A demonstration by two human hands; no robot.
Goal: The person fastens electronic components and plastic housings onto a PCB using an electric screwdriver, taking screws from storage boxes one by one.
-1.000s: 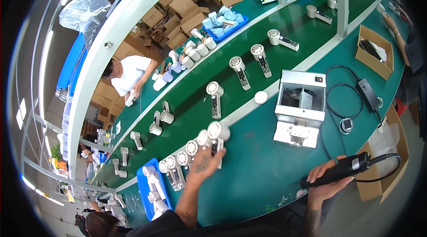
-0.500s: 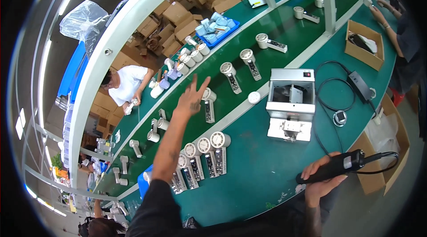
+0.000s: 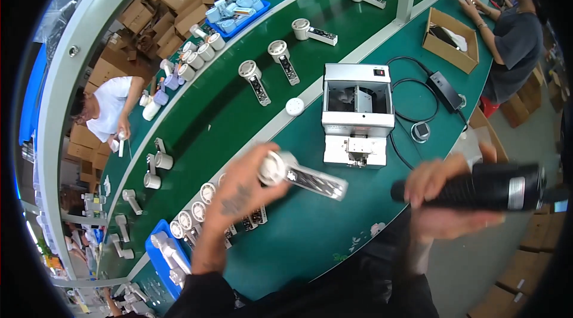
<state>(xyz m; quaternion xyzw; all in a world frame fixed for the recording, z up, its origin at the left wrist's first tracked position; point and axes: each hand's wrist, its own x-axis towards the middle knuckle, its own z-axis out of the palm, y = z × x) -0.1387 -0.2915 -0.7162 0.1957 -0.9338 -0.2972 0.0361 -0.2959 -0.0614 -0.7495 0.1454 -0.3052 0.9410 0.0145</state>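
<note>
My left hand [image 3: 237, 189] is closed round the round head of a white hair-dryer-shaped housing [image 3: 316, 181], lifted over the green bench. Its open handle points right and shows a dark circuit board inside. At the right, my right hand [image 3: 436, 183] grips a thick black corded electric screwdriver [image 3: 492, 189], blurred by motion and held level, its narrow end toward the left. Below my left forearm and hand, several similar white housings [image 3: 208, 192] stand in a row, partly covered. Between the hands, farther back, sits a silver box-shaped screw feeder [image 3: 358, 121].
More housings [image 3: 253, 79] lie along the green conveyor [image 3: 209, 121]. A blue tray [image 3: 156, 252] of white parts is at the lower left. A black power adapter [image 3: 444, 90] with cables and a cardboard box [image 3: 450, 49] are right of the feeder. Co-workers sit at left and right.
My left hand has taken a housing off the conveyor and brought it back over the bench. My right hand has raised the screwdriver. The view has shifted to the right.
</note>
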